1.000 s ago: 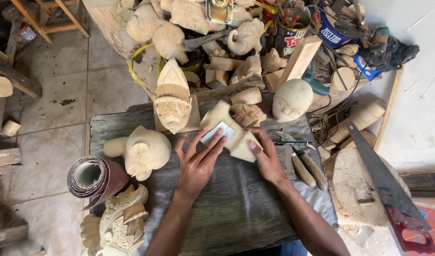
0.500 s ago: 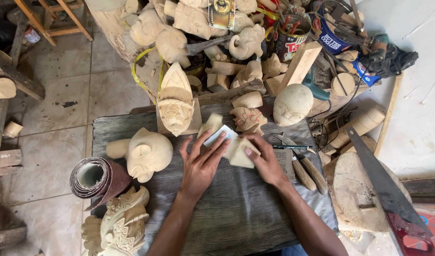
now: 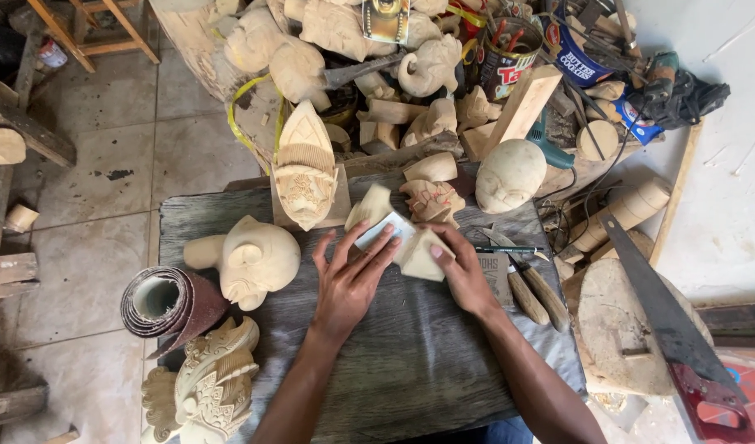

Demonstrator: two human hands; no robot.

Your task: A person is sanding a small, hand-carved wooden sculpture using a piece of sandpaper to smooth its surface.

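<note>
Left hand (image 3: pixel 350 279) flat, fingers spread, pressing a pale sheet of sandpaper (image 3: pixel 379 232) onto a small light wood carving (image 3: pixel 414 247); not closed around anything, palm down on the dark bench (image 3: pixel 410 362)

Right hand (image 3: pixel 464 271) curled over the right end of the carving, fingers wrapped on its edge, thumb side towards the left hand; firm hold on the piece

Carving at mid bench, between both hands, resting on the planks, upper end poking out above the sandpaper

Just left of the left hand, a round carved head (image 3: pixel 250 259), lying on its side on the bench

Above it, a pointed crowned mask (image 3: pixel 305 173), upright against the heap behind

Behind the carving, touching or nearly so, a small ornate piece (image 3: pixel 433 200)

Farther right, a smooth bald head (image 3: pixel 509 174) at the bench's back corner

Right of the right hand, two wooden-handled chisels (image 3: pixel 533 288) side by side, with a thin pencil (image 3: pixel 509 249) above them

At the bench's left edge, a sandpaper roll (image 3: pixel 168 300), dark red outside; below it an ornate winged carving (image 3: pixel 205 382)

Far right, a handsaw (image 3: pixel 669 325) laid across a wood block (image 3: pixel 616 329), red handle at the lower corner

Heap of rough carvings and cans crowding the top of the view, details hard to tell apart
</note>
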